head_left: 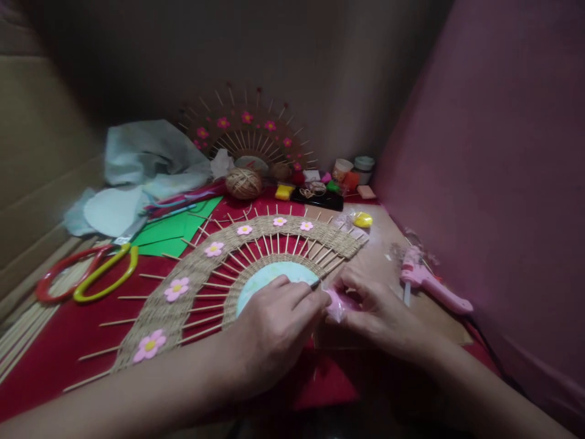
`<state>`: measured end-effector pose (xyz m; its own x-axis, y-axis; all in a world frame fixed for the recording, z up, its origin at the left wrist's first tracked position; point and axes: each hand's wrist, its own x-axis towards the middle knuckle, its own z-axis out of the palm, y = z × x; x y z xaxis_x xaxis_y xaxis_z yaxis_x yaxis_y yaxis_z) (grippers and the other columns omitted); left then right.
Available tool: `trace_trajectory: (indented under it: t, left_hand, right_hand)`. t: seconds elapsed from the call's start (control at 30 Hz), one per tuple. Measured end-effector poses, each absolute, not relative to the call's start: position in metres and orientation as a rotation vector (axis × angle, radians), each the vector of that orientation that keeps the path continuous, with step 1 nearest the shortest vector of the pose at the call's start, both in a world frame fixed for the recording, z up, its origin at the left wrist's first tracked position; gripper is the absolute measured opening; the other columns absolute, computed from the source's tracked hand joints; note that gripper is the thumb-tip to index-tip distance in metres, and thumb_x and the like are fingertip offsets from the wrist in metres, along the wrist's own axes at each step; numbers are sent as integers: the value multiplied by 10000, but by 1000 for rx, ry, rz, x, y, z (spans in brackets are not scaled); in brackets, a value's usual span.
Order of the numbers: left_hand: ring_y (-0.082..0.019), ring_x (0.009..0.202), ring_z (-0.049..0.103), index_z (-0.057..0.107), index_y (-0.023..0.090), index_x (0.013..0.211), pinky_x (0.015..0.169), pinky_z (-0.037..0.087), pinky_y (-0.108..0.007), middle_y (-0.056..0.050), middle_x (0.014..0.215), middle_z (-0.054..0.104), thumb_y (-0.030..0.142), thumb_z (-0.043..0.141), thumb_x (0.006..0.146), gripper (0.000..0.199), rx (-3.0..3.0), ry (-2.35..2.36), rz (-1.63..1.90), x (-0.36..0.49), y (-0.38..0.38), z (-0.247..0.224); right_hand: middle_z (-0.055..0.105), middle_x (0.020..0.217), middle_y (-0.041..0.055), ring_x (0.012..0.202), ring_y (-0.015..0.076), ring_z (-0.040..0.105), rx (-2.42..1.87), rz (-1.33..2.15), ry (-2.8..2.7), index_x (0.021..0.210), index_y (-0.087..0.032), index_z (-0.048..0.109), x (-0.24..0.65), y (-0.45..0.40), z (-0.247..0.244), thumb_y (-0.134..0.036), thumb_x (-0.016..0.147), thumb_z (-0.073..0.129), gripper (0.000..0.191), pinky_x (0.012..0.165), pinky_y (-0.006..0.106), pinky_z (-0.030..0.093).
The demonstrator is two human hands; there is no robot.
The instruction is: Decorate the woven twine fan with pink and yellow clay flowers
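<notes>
Both hands meet at a small pink plastic-wrapped packet [338, 303], to the right of a woven half-round fan piece [192, 305]. My right hand [379, 308] pinches the packet from the right. My left hand [278, 323] is closed, its fingertips pressed on the packet's left side. A thin dark-tipped tool [315, 283] shows by the left fingers; its kind is unclear. Beneath that hand lies the fan's pale blue-green centre [256, 281]. Pink flowers with yellow middles, such as this flower [150, 346], sit along the fan's woven band, from which thin sticks radiate.
Scissors [107, 274] with red and yellow handles lie left, over green sheets [169, 228]. A pink glue gun [432, 283] rests right, near a yellow wrapped lump [362, 219]. Behind are a twine ball [244, 183], another flowered fan [247, 131] and small pots [364, 169].
</notes>
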<state>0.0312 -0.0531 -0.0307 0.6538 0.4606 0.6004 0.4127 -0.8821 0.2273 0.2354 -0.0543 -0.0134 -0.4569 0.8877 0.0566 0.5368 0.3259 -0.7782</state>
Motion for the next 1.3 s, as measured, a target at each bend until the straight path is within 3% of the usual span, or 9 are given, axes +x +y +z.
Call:
trace_trajectory:
  t: [0.2,0.4,0.47,0.57,0.63,0.8,1.0,1.13,1.3]
  left_hand:
    - [-155,571,349,556,151,773,521,280,-320,-13,650,491,120,444,893,168,2984,726,984,26,-48,-30]
    - [-144,551,362,535,155,672,527,317,-315,-10,606,470,102,405,894,263,3101,887,969,21,-39,-23]
    - [-137,553,384,562,147,726,527,330,-302,-8,611,480,112,406,900,237,3098,934,979,20,-37,-23]
    - [-137,570,428,584,143,1009,516,338,-291,-1,652,516,130,421,904,194,3134,803,974,18,-34,-25]
    - [-138,577,442,557,152,1086,514,342,-287,3,669,528,132,440,898,223,3154,724,925,17,-32,-28]
    - [-150,563,442,575,137,872,516,351,-294,-20,640,534,131,437,893,140,3149,854,851,17,-31,-32]
    - [-148,579,517,578,127,918,537,407,-282,-37,685,596,122,406,875,177,2807,941,856,17,-36,-27]
    - [-113,556,547,594,177,869,533,412,-236,12,644,607,145,408,871,189,2381,1150,731,20,-36,-21]
    - [-109,565,543,582,185,831,536,404,-234,25,648,609,263,499,867,119,2260,1257,649,23,-36,-24]
  right_hand:
    - [544,810,16,738,144,495,-1230,950,-2147,834,-163,549,229,-47,-16,-164,784,601,71,652,272,401]
    - [562,776,9,710,142,509,-1262,774,-2161,823,-170,539,222,-35,-6,-90,724,543,128,637,271,405]
    - [566,756,4,687,138,508,-1256,724,-2172,816,-174,540,220,-31,-4,-75,713,530,142,620,267,401]
    - [577,759,3,690,136,523,-1213,733,-2157,825,-176,540,219,-27,-7,-65,729,514,149,621,264,409]
    - [585,783,8,712,137,535,-1174,771,-2125,836,-176,539,219,-26,-12,-70,749,512,140,637,267,423]
    - [591,860,26,780,146,549,-1127,787,-2082,924,-164,553,220,-30,-25,-91,777,527,166,699,286,448]
    - [594,905,35,823,151,558,-1089,810,-2081,971,-163,570,223,-33,-26,-93,789,531,198,733,297,455]
    - [588,875,41,789,155,550,-1071,765,-2103,953,-153,581,223,-35,-26,-68,766,531,212,702,301,455]
    - [575,855,48,759,155,539,-1039,712,-2133,940,-143,574,222,-39,-27,-70,769,535,190,674,301,454]
